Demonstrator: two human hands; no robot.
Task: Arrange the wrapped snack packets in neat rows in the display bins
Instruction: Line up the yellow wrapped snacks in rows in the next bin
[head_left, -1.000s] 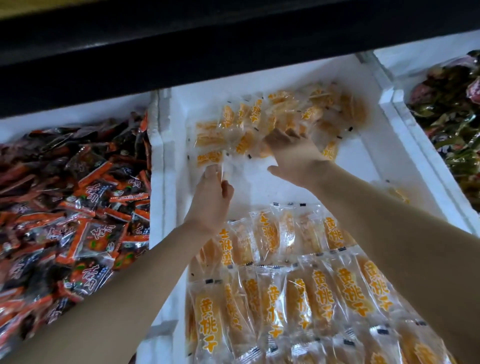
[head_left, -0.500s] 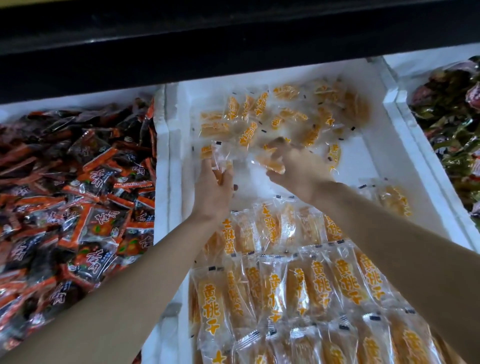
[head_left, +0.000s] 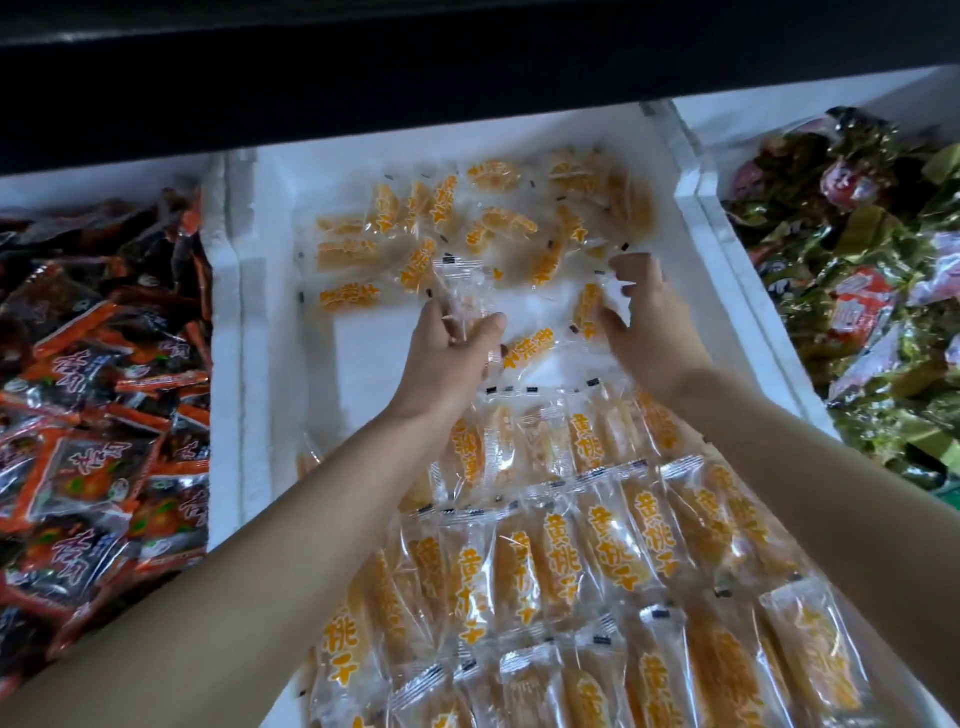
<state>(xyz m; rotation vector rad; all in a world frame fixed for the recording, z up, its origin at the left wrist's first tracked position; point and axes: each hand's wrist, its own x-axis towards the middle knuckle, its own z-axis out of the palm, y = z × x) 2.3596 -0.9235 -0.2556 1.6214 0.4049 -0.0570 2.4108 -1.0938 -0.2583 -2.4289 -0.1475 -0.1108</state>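
- Nearest, rowed packets (head_left: 561, 561) fill the near part of the white middle bin (head_left: 254, 389) in at least three rows. Two bare forearms (head_left: 291, 545) cross over them and hide parts, and the frame's edge cuts the lowest row.
- Past the rows, above bare bin floor, the left hand (head_left: 447, 358) pinches a clear packet (head_left: 460, 296) between thumb and fingers.
- Beside it, the right hand (head_left: 649, 327) curls its fingers on an orange-printed packet (head_left: 589, 306).
- Farther back, a loose heap (head_left: 467, 223) lies jumbled against the rear wall, its overlapping wrappers too blurred to count.
- There are three bins in all. The left bin (head_left: 104, 179) holds red-black packets and the right bin (head_left: 779, 104) green-gold ones, both cut off at the frame's sides.
- A dark shelf (head_left: 467, 62) overhangs them.
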